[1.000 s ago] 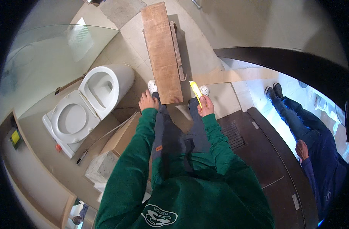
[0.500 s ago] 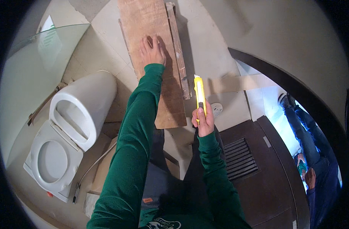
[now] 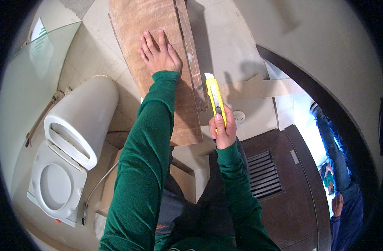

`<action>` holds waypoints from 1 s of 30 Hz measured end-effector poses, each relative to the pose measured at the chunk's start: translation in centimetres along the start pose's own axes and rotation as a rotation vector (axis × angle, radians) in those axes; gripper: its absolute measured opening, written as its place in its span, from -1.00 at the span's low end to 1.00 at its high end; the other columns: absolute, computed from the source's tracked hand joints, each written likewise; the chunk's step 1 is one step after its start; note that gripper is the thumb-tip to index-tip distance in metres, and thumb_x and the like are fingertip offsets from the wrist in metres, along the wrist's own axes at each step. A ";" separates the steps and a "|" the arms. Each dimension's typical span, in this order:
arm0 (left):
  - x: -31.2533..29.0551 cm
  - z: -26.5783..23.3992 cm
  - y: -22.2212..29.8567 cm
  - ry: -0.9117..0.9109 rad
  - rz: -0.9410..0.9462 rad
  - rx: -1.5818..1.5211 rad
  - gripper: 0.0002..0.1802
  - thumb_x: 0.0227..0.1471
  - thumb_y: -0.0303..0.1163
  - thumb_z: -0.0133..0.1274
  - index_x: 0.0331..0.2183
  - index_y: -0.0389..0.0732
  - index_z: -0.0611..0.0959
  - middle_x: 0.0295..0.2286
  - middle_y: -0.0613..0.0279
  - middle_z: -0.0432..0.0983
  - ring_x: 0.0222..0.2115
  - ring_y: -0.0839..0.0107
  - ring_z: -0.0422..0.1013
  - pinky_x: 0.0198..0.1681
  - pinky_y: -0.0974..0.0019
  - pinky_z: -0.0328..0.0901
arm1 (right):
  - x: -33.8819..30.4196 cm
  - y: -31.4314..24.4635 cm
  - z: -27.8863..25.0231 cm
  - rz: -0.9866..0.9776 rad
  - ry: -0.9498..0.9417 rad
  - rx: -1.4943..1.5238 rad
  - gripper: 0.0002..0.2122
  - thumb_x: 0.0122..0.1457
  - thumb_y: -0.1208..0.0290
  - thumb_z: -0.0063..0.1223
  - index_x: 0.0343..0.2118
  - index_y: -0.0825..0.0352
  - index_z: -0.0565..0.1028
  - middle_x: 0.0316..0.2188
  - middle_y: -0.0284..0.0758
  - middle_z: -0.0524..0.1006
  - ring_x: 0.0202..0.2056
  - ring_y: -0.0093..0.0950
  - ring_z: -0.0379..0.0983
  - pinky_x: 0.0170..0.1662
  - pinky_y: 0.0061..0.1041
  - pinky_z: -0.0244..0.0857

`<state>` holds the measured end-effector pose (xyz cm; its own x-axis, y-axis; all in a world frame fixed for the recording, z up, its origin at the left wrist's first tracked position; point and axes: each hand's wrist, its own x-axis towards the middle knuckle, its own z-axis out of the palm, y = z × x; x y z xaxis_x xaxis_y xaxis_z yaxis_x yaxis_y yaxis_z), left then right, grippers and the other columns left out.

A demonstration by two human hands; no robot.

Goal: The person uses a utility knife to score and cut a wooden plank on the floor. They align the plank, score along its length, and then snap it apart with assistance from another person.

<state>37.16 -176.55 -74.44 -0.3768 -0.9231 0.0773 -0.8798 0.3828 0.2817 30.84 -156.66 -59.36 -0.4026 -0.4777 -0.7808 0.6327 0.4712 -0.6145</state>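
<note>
My left hand (image 3: 160, 56) lies on a brown wooden board (image 3: 135, 25), palm down with its fingers spread. Gripped in my right hand (image 3: 224, 127) is a yellow utility knife (image 3: 214, 94), held upright beside the board's right edge with my thumb on its dark slider. A short pale blade tip shows at the knife's far end. Both my sleeves are green. Along the right side of the board runs a narrower, paint-marked wooden strip (image 3: 191, 56).
To the left stand a white toilet (image 3: 57, 184) and a glass panel (image 3: 36, 79). A dark door with a slatted vent (image 3: 264, 173) fills the lower right. Beyond it, another person's legs (image 3: 331, 142) and hand show. A round floor drain (image 3: 238, 117) lies near my right hand.
My left hand's fingers have spread out flatter on the board. The knife has shifted slightly left and tilted, with more of its blade showing. The whole view has shifted a little.
</note>
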 end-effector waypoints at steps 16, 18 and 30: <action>0.1 -0.2 0.0 -0.033 -0.006 -0.004 -0.40 0.02 -0.27 -0.24 0.14 -0.04 0.22 0.19 -0.07 -0.14 0.21 0.00 -0.22 0.20 -0.11 -0.31 | 1.4 -0.7 1.8 -0.005 0.255 0.008 -0.74 0.20 0.37 -0.06 -0.08 0.34 0.35 -0.66 -0.53 0.27 -0.68 -0.77 0.12 -0.65 -0.74 0.01; 0.1 -0.2 0.0 -0.038 0.002 0.004 -0.38 0.00 -0.28 -0.22 0.15 -0.04 0.20 0.19 -0.08 -0.15 0.21 -0.01 -0.22 0.20 -0.10 -0.31 | 1.9 -0.8 2.0 0.022 0.253 -0.007 -0.74 0.20 0.40 -0.07 -0.07 0.35 0.33 -0.62 -0.47 0.37 -0.65 -0.73 0.24 -0.61 -0.73 0.14; 0.1 -0.3 -0.1 -0.040 -0.001 0.009 -0.41 0.01 -0.27 -0.22 0.14 -0.05 0.24 0.19 -0.07 -0.14 0.21 -0.01 -0.22 0.20 -0.10 -0.31 | 8.8 -0.6 5.2 -0.489 0.125 -0.703 -0.66 0.20 0.45 -0.18 0.01 0.38 0.11 -0.23 0.07 0.44 -0.29 -0.10 0.47 -0.31 -0.25 0.32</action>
<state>37.24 -176.70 -74.18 -0.3871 -0.9212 0.0391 -0.8826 0.3824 0.2733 30.31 -164.98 -65.25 -0.6185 -0.6809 -0.3922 -0.1697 0.6031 -0.7794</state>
